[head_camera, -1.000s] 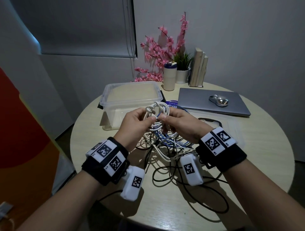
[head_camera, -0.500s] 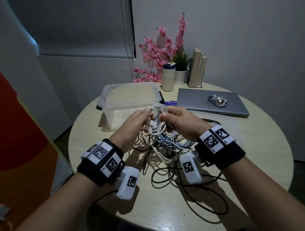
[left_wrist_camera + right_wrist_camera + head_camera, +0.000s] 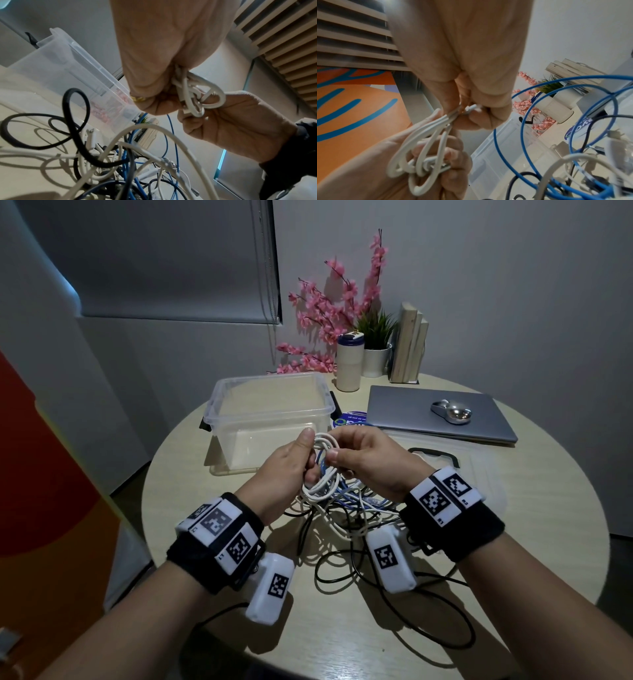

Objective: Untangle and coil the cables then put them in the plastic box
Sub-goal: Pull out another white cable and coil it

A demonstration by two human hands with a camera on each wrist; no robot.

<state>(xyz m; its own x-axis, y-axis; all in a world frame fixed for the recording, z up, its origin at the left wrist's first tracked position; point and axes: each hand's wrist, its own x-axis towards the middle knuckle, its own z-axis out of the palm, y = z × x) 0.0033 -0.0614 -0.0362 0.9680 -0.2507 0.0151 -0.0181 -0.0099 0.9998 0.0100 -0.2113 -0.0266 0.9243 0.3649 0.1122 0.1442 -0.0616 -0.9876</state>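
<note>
Both my hands clamp the white cable (image 3: 323,444) coil: left hand (image 3: 291,467), right hand (image 3: 366,460). Plastic box (image 3: 219,409) sits just beyond, open, nearer my left.

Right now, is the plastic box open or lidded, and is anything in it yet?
Open and empty: the plastic box has no lid on, and its clear walls show a bare floor.

Both forearms reach forward over the table edge, wrists close together. The left hand (image 3: 294,463) and right hand (image 3: 364,460) meet, fingers curled, each pinching white cable loops (image 3: 323,445).
</note>
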